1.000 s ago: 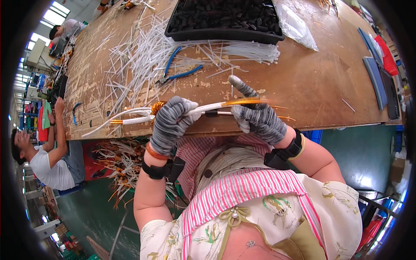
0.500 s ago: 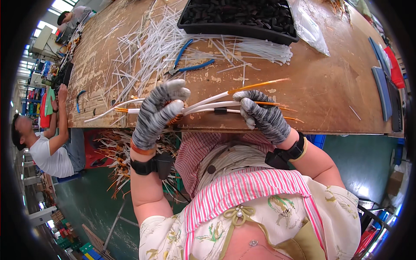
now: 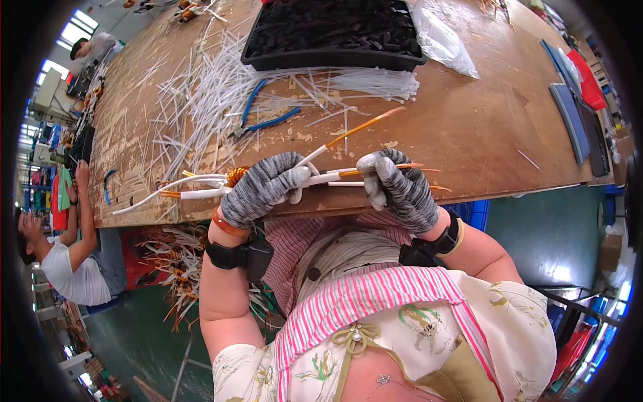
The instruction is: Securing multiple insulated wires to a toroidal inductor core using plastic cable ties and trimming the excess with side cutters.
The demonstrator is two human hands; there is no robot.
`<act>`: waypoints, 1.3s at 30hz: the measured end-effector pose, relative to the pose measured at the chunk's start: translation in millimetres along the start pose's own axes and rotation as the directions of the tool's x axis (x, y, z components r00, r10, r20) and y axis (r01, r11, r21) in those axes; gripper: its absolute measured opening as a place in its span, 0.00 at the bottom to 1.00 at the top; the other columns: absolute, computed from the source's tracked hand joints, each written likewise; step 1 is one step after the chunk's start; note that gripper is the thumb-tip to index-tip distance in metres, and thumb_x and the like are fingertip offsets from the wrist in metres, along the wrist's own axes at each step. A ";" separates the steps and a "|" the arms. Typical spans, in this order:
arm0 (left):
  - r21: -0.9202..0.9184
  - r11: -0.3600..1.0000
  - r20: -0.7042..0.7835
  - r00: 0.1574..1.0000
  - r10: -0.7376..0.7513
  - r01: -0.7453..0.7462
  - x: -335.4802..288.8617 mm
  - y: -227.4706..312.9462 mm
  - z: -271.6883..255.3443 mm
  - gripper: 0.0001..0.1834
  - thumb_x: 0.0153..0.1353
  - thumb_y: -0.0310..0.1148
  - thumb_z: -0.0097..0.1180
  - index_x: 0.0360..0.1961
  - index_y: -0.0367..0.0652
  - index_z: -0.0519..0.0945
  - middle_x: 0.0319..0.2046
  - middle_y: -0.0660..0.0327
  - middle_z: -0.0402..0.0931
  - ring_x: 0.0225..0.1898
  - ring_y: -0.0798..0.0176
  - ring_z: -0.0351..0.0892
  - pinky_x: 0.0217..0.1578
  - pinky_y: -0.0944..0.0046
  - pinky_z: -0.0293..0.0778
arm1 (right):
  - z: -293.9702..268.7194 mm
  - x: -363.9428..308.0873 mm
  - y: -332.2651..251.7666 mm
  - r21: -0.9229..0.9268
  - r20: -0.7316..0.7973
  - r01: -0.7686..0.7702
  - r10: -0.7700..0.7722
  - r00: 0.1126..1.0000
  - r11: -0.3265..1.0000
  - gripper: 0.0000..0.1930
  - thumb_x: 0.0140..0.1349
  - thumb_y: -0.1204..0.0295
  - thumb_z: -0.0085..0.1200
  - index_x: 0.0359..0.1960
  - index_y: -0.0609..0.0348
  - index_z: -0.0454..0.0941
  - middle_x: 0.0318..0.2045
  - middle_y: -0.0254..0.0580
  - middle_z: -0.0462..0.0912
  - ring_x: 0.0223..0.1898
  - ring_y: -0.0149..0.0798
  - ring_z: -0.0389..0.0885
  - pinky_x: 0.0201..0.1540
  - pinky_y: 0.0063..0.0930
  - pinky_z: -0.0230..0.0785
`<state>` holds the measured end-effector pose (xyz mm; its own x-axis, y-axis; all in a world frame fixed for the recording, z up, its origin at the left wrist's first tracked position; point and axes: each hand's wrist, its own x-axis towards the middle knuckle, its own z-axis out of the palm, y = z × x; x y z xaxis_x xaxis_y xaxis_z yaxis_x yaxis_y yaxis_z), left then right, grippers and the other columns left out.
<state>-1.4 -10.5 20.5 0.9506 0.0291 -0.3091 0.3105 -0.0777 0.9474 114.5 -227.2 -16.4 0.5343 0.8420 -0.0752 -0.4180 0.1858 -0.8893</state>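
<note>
My left hand (image 3: 268, 189), in a grey knitted glove, is closed round the white-sleeved leads of a small copper wire coil (image 3: 237, 175). The coil shows just behind its knuckles. White-sleeved leads (image 3: 204, 193) with bare copper ends stick out to the left. On the other side, one lead with an orange-copper end (image 3: 365, 127) slants up to the far right. Fingers of my gloved right hand (image 3: 398, 187) are pinched on the other leads, whose copper tips pass beyond it. A dark bit, partly hidden, shows by my left fingertips.
Beyond my hands lie blue-handled cutters (image 3: 268, 119), scattered white cable ties (image 3: 201, 100) and a black tray (image 3: 328, 60) of small black pieces. A clear plastic bag (image 3: 445, 43) is beside the tray. More coils (image 3: 177, 261) hang below the table edge at left, where a co-worker (image 3: 74, 261) sits.
My left hand has slid right along the leads, covering the black piece seen on one of them. The coil now shows behind that hand. The whole view has shifted slightly.
</note>
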 end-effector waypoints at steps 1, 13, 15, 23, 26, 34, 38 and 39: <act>-0.009 0.999 -0.004 0.999 -0.035 0.035 0.0 1.6 -1.2 0.14 0.64 0.39 0.47 0.40 0.39 0.77 0.19 0.70 0.70 0.21 0.78 0.64 0.23 0.77 0.60 | -0.9 -1.2 -1.9 0.036 -0.053 0.013 -0.011 0.999 0.999 0.14 0.66 0.60 0.45 0.39 0.59 0.75 0.20 0.31 0.73 0.15 0.19 0.65 0.20 0.11 0.59; -0.083 0.996 -0.114 0.993 0.011 -0.020 -0.9 -9.4 -8.8 0.17 0.61 0.43 0.51 0.43 0.40 0.76 0.18 0.69 0.71 0.17 0.80 0.62 0.19 0.79 0.57 | -66.8 11.6 -34.4 0.476 -0.319 0.195 -0.038 0.947 0.858 0.13 0.65 0.57 0.44 0.36 0.53 0.72 0.23 0.30 0.72 0.17 0.24 0.67 0.18 0.18 0.61; -0.056 0.998 -0.097 0.995 -0.010 0.004 -3.3 -3.9 -7.3 0.17 0.61 0.42 0.51 0.44 0.40 0.76 0.19 0.69 0.72 0.17 0.80 0.62 0.19 0.79 0.57 | -52.0 15.0 -33.5 0.306 -0.340 0.087 0.023 0.940 0.948 0.14 0.65 0.60 0.45 0.43 0.55 0.73 0.24 0.29 0.72 0.18 0.21 0.67 0.18 0.15 0.61; 0.015 0.997 -0.021 0.997 -0.081 0.081 0.3 3.1 12.5 0.19 0.61 0.43 0.50 0.47 0.41 0.76 0.20 0.70 0.72 0.18 0.80 0.61 0.19 0.79 0.56 | -14.6 37.6 -18.3 0.137 0.080 -0.141 0.131 0.988 0.980 0.18 0.65 0.59 0.45 0.49 0.57 0.73 0.21 0.26 0.72 0.16 0.19 0.65 0.18 0.11 0.59; 0.052 0.997 -0.048 0.997 -0.058 0.061 -0.3 2.7 14.6 0.19 0.61 0.42 0.50 0.48 0.42 0.76 0.19 0.71 0.71 0.18 0.80 0.61 0.20 0.79 0.56 | -23.0 38.0 -16.4 0.069 -0.037 -0.024 0.027 0.999 0.997 0.17 0.66 0.57 0.43 0.42 0.57 0.76 0.20 0.26 0.72 0.16 0.18 0.65 0.18 0.11 0.59; 0.049 0.998 -0.093 0.995 -0.025 0.030 -5.4 -0.5 14.5 0.20 0.61 0.44 0.51 0.47 0.42 0.77 0.17 0.70 0.71 0.17 0.80 0.60 0.18 0.79 0.55 | -79.5 40.1 -32.8 0.431 -0.258 0.181 -0.071 0.963 0.884 0.10 0.65 0.64 0.42 0.34 0.55 0.72 0.25 0.32 0.72 0.19 0.25 0.67 0.20 0.16 0.61; 0.052 0.997 -0.101 0.993 -0.058 0.063 -4.3 2.3 13.3 0.18 0.61 0.42 0.50 0.47 0.43 0.77 0.18 0.70 0.72 0.17 0.81 0.61 0.19 0.79 0.56 | -86.3 33.6 -21.9 0.510 -0.159 0.084 -0.002 0.987 0.856 0.10 0.61 0.74 0.42 0.42 0.58 0.72 0.35 0.40 0.75 0.24 0.28 0.70 0.21 0.17 0.63; 0.042 0.996 -0.102 0.992 -0.075 0.079 -4.7 3.8 13.6 0.17 0.62 0.40 0.50 0.48 0.43 0.77 0.19 0.71 0.72 0.19 0.81 0.62 0.20 0.79 0.57 | -84.5 32.6 -21.4 0.502 -0.154 0.059 0.023 0.988 0.863 0.11 0.61 0.75 0.42 0.45 0.59 0.71 0.37 0.42 0.76 0.24 0.28 0.70 0.21 0.17 0.64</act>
<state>-4.6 -24.4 24.4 0.9194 0.1360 -0.3691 0.3849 -0.1173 0.9155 203.0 -246.5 -37.9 0.6317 0.7576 -0.1641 -0.6981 0.4639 -0.5455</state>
